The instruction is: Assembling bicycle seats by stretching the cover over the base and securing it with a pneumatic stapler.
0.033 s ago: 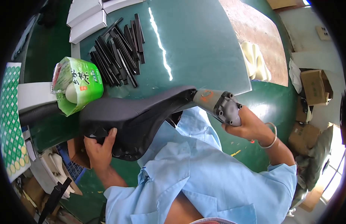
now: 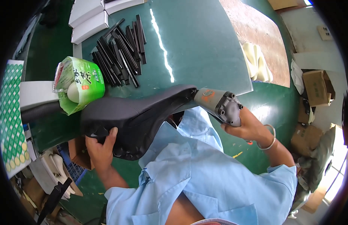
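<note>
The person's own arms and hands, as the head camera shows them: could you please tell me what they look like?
Both arms wear loose light-blue sleeves that leave the forearms bare. The left hand and right hand are ungloved. A shiny, pale metallic bangle circles the right wrist.

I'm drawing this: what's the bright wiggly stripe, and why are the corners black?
Head view: the stripe is glare, likely reflected light, on the green tabletop; head view: the round fisheye picture leaves black corners; head view: the dark saddle looks fairly sharp.

Black saddle (image 2: 117, 112) in left hand (image 2: 101, 150), grey power tool (image 2: 215, 100) at its nose in right hand (image 2: 249, 127)
</note>
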